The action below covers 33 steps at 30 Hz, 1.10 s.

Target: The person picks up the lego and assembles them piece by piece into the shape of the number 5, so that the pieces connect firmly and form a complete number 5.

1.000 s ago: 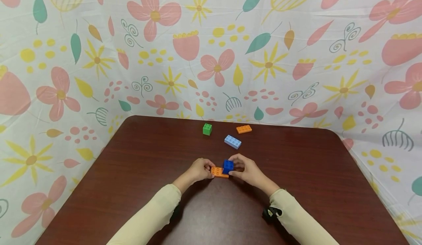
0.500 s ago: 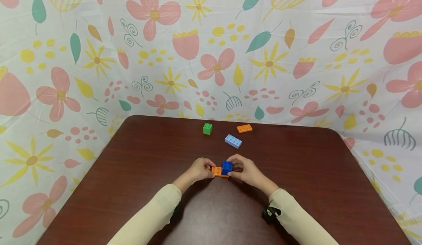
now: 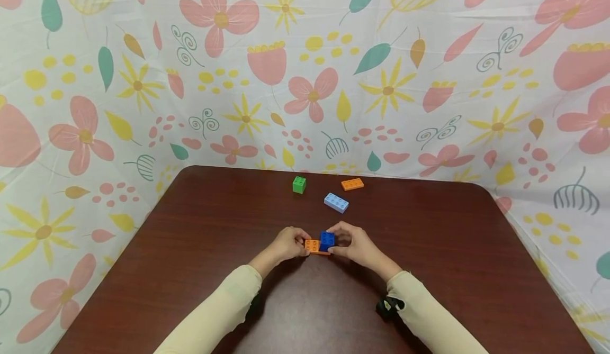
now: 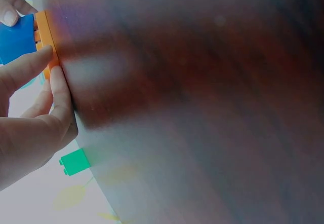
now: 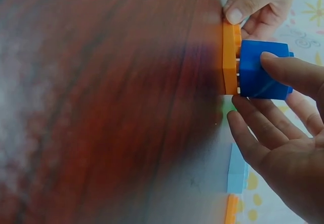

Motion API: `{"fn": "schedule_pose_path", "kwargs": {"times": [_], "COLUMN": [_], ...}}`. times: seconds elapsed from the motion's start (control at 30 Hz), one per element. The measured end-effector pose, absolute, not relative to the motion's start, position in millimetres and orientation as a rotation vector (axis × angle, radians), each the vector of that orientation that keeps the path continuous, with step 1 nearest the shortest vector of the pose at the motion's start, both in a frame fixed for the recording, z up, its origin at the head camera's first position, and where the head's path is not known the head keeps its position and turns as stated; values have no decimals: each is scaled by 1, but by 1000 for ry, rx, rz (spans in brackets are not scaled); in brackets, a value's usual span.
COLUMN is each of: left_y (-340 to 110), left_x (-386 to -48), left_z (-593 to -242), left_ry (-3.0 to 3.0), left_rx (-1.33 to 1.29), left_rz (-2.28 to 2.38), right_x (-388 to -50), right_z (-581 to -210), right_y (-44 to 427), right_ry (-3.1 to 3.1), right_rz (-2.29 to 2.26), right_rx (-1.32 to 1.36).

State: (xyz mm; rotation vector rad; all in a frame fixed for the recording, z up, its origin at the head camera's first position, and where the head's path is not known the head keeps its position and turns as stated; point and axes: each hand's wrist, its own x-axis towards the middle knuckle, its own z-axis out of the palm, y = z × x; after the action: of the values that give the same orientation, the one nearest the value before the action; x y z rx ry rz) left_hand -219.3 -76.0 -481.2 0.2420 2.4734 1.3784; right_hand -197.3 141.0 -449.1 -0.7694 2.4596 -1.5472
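A flat orange building block (image 3: 312, 246) lies on the table, its left end pinched between thumb and fingers of my left hand (image 3: 287, 244). My right hand (image 3: 356, 246) grips a square blue building block (image 3: 326, 241) over the right part of the orange one. In the right wrist view the blue block (image 5: 263, 69) stands over the studs of the orange block (image 5: 230, 57), with a thin gap showing studs between them. The left wrist view shows my left fingers (image 4: 58, 89) on the orange block's edge (image 4: 46, 29).
Farther back lie a light blue block (image 3: 336, 202), a green cube block (image 3: 299, 184) and a second flat orange block (image 3: 352, 184). The dark wooden table (image 3: 214, 211) ends at a flowered cloth (image 3: 314, 132) behind.
My right hand has shifted the blue block slightly left over the orange block, lining it up more squarely. The left hand keeps its hold on the orange block.
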Motion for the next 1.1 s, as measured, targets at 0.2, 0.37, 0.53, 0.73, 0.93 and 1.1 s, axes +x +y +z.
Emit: {"fn": "schedule_pose_path", "kwargs": {"times": [0.2, 0.37, 0.53, 0.73, 0.93, 1.1], "left_y": [-77, -77, -77, -78, -77, -75], "left_x": [-219, -220, -221, -221, -220, -219], "left_z": [-480, -481, -481, -480, -478, -478], "left_ry": [2468, 2469, 2455, 2435, 2428, 2430], "left_rx": [236, 234, 229, 219, 224, 227], "left_rz": [1374, 1372, 1382, 1394, 1395, 1391], "right_x": [-206, -216, -218, -217, -217, -215], "right_z": [-462, -479, -481, -478, -478, -478], "right_y": [143, 146, 146, 146, 147, 148], "right_ry": [2422, 2437, 2450, 2434, 2405, 2446], "right_rz": [-1592, -1596, -1587, -1599, -1633, -1576], "right_rx": [-768, -743, -706, -696, -703, -687]}}
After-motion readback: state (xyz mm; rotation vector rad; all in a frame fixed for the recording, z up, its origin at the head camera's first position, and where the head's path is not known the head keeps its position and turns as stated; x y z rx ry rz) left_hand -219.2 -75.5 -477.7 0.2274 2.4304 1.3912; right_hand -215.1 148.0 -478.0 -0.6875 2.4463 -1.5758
